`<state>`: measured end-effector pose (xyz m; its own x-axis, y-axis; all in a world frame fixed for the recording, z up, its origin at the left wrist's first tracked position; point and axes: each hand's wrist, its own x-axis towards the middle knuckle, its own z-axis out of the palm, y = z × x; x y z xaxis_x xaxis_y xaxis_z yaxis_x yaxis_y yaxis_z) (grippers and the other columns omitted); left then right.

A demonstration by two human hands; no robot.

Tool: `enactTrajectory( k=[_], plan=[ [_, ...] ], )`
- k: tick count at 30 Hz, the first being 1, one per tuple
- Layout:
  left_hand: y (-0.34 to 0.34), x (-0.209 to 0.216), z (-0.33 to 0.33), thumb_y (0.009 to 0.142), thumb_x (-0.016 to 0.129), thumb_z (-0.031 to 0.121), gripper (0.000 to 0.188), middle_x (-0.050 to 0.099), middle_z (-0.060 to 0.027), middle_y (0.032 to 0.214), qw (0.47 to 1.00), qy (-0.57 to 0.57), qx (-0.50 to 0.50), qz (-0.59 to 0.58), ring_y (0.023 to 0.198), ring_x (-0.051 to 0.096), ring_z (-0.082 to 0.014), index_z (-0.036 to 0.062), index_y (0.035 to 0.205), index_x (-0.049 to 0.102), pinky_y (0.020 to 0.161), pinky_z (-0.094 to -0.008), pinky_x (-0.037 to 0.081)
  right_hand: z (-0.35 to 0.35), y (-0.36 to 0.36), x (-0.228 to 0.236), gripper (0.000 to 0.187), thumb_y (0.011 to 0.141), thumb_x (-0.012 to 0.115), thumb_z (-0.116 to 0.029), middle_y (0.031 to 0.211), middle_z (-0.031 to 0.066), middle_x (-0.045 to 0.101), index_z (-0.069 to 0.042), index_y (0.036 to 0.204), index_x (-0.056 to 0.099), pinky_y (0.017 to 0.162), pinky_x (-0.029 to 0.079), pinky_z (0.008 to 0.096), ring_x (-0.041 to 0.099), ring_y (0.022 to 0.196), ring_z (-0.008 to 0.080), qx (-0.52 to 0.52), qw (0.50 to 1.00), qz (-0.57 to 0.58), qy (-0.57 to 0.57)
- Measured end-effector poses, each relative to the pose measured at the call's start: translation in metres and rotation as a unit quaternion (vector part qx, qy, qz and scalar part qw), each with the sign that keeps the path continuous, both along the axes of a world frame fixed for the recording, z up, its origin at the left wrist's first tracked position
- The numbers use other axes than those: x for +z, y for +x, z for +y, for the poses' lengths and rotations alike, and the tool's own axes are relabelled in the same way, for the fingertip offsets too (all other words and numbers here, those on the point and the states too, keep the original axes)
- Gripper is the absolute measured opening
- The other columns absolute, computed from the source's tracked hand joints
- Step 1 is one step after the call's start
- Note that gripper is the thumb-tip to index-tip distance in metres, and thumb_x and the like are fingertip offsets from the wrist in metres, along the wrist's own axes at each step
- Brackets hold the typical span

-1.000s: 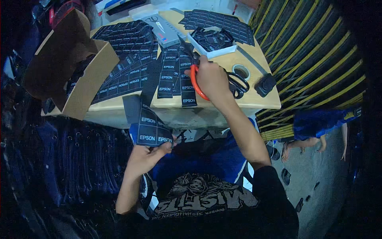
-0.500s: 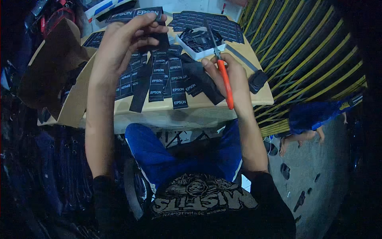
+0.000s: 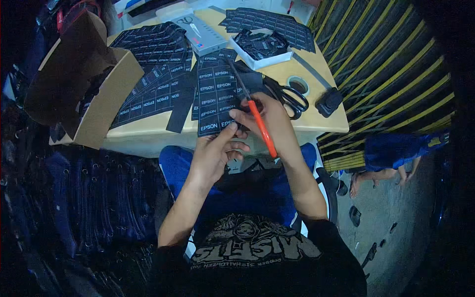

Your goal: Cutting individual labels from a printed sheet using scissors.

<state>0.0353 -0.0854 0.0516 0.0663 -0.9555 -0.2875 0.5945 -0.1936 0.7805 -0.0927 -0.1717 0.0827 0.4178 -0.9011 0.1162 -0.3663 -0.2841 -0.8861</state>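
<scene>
My left hand [image 3: 210, 161] pinches the near right corner of a black label sheet [image 3: 210, 101], printed with white lettering in a grid, at the table's near edge. In my right hand [image 3: 274, 121] are orange-handled scissors [image 3: 267, 136]. Their narrow dark blades point away from me over the sheet's right side; whether they are apart cannot be made out. My right thumb and fingertips meet the same corner of the sheet, close to my left thumb. Beneath and left of this sheet lie more label sheets [image 3: 161, 91] and a plain black strip [image 3: 179, 109].
Across the table [image 3: 143, 129] stand a white tray of black pieces [image 3: 269, 62], a flat grey box [image 3: 204, 38], black-handled scissors [image 3: 297, 106], a tape roll [image 3: 298, 85] and a small black object [image 3: 329, 101]. An open cardboard box [image 3: 111, 101] is at left; yellow-edged dark strips [image 3: 381, 69] at right.
My left hand has come down toward me from the upper left, bringing the label sheet to the near edge. My right hand has shifted left and nearer, with the scissors still held.
</scene>
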Motion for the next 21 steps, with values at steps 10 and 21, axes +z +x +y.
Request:
enactTrajectory(
  k=[10, 21],
  plan=[
    [0.005, -0.007, 0.015, 0.094, 0.047, 0.031, 0.033, 0.06, -0.0119, 0.088, 0.998, 0.022, 0.032, 0.058, 0.071, 0.064, -0.023, -0.0011, 0.1, 0.053, 0.054, -0.0294, 0.05, -0.008, -0.007, -0.003, 0.041, 0.069, 0.076, -0.019, 0.087, 0.0146, 0.064, 0.005, 0.097, 0.058, 0.067, 0.049, 0.0288, 0.063, 0.076, 0.0185, 0.037, 0.996, 0.063, -0.057],
    [0.004, -0.011, 0.016, 0.089, 0.056, 0.022, 0.022, 0.063, -0.0108, 0.081, 0.995, 0.048, 0.037, -0.073, 0.066, 0.063, -0.0177, -0.0003, 0.089, 0.059, 0.05, -0.0252, 0.047, 0.014, -0.017, 0.012, 0.042, 0.076, 0.072, -0.033, 0.071, 0.0111, 0.061, 0.003, 0.091, 0.058, 0.059, 0.046, 0.0282, 0.059, 0.063, 0.0165, -0.033, 0.999, 0.017, -0.038]
  ],
)
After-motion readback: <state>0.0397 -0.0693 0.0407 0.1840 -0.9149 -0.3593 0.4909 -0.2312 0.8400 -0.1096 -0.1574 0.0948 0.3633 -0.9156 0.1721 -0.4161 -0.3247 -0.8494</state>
